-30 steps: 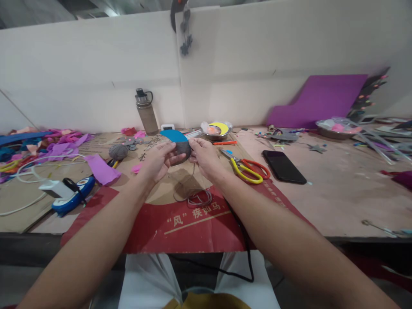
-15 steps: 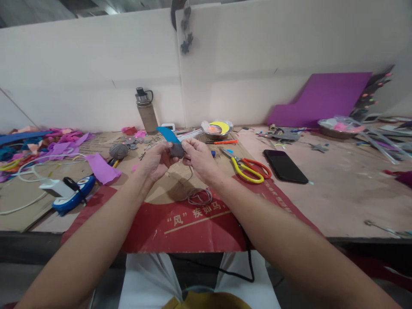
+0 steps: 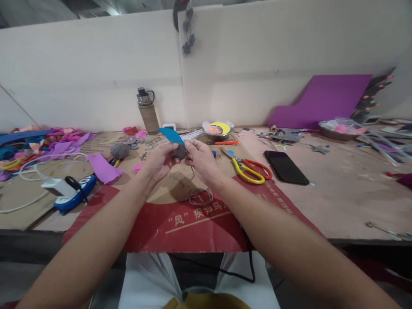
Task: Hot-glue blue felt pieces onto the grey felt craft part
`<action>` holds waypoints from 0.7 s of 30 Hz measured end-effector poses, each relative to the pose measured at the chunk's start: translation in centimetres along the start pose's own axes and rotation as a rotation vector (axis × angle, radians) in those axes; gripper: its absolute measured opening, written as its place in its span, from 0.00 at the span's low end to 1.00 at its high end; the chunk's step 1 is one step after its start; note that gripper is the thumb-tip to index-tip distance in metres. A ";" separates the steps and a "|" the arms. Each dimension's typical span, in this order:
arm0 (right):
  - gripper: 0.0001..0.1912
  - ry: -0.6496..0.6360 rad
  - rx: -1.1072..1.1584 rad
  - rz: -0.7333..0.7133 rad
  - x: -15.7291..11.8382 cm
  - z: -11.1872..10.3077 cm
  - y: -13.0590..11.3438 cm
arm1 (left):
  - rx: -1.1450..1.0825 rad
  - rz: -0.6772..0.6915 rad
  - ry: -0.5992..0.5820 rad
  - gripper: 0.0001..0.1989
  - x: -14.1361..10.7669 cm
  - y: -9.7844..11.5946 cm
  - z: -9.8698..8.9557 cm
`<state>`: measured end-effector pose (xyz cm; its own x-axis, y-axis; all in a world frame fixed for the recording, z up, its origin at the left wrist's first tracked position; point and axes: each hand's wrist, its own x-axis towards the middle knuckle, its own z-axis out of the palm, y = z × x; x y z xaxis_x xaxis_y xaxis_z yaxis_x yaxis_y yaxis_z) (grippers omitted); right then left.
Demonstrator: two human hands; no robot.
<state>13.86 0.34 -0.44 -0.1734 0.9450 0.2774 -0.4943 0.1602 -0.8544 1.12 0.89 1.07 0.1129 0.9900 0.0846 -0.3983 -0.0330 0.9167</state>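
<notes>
Blue and flat, a curved piece (image 3: 170, 134) is held above red-and-brown cardboard (image 3: 193, 234), its near end sheathed in grey yarn (image 3: 180, 151). The left hand's (image 3: 161, 162) fingers pinch it; the right hand's (image 3: 202, 162) fingers grip its right edge, seemingly winding. Neat turns would call for even tension on the thin strand (image 3: 193, 172) hanging toward a loose coil (image 3: 201, 197). Metal-bladed scissors (image 3: 249, 169) lie right on the surface (image 3: 328, 197); left, a fuzzy yarn ball (image 3: 119, 150).
</notes>
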 end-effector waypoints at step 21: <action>0.06 0.044 0.021 -0.025 -0.2 0.2 -0.1 | 0.046 0.077 0.154 0.12 -0.7 -0.1 0.7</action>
<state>13.77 0.11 -0.36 -0.1231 0.9525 0.2785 -0.5160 0.1782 -0.8379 1.73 0.11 1.22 -0.0589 0.9935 0.0972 -0.3581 -0.1119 0.9270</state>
